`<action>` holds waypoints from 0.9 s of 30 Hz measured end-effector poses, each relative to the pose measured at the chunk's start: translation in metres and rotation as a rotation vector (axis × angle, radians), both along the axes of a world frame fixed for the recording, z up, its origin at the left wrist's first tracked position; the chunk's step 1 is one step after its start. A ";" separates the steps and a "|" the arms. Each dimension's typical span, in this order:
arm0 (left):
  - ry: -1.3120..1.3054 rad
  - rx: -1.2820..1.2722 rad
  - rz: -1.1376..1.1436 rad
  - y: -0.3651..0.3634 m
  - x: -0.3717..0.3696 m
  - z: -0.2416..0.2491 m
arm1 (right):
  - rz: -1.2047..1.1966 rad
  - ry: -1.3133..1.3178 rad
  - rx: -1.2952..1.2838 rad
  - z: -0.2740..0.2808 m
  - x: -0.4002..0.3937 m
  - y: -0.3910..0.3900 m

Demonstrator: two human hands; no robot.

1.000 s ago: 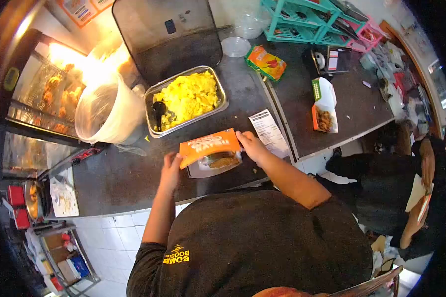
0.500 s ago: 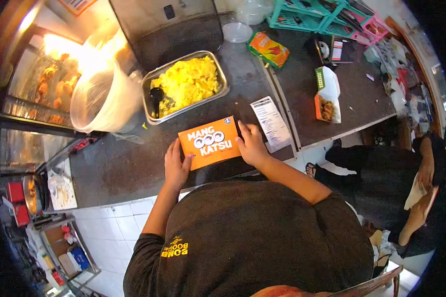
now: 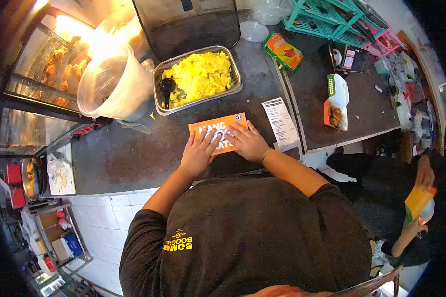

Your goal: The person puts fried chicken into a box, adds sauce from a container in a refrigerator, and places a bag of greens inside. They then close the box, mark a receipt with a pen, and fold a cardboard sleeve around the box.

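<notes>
An orange food box with white lettering lies closed on the dark counter in front of me. My left hand rests flat on its lid at the left, fingers spread. On the right part of the lid lies my right hand, also with its fingers stretched out. Just behind the box stands a metal tray of scrambled egg, with a black scoop in it. To the right of my right hand is a printed receipt.
An open box of fried food sits on the right counter, near an orange-green packet and teal baskets. A plastic tub stands by the lit display case at left. At right, another person's hands hold a yellow-orange box.
My hands have moved from the orange box's sides onto its top. The other person's box has turned from a pale flat shape into an upright coloured one.
</notes>
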State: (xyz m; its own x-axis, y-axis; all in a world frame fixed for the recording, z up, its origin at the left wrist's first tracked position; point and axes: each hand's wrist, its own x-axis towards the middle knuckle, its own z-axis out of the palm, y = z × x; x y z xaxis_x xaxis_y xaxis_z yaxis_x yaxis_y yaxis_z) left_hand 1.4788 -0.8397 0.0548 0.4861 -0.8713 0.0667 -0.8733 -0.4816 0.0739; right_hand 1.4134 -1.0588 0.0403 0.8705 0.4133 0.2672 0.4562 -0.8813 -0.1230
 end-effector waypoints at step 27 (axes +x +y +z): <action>-0.117 -0.072 0.025 -0.004 -0.009 -0.012 | -0.001 0.076 0.320 0.060 0.014 -0.066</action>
State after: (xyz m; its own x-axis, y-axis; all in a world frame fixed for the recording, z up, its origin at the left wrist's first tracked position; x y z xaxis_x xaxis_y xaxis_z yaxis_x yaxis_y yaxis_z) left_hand 1.4693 -0.8433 0.0424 0.4933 -0.8498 0.1860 -0.8655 -0.5008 0.0074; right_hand 1.4275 -1.1248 0.1004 0.8932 0.3181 0.3177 0.4344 -0.7926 -0.4279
